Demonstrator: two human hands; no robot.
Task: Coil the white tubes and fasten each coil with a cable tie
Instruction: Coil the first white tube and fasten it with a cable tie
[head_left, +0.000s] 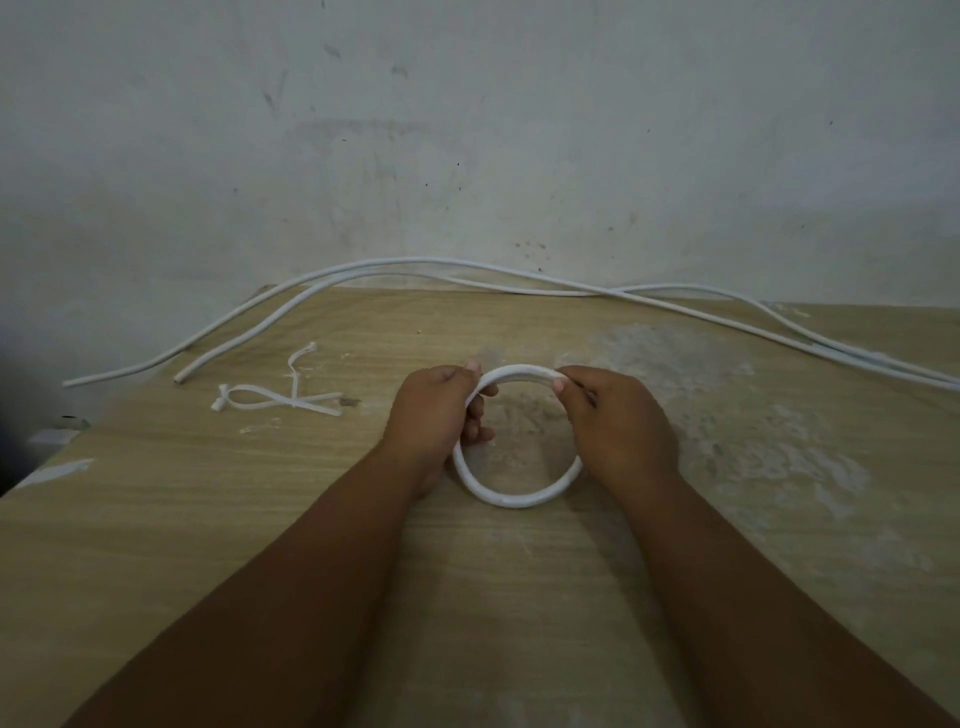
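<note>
On the worktop (311, 519), we're pinching the white coil (514, 499) with both grips, left hand (436, 410) and right hand (613, 421).

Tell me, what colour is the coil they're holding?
White; the coil shows best in the head view.

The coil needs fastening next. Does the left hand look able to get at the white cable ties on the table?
Probably yes, once it lets go: the left hand grips the coiled white tube, but the white plastic cable ties lie just left of it on the wooden table, nothing between.
</note>
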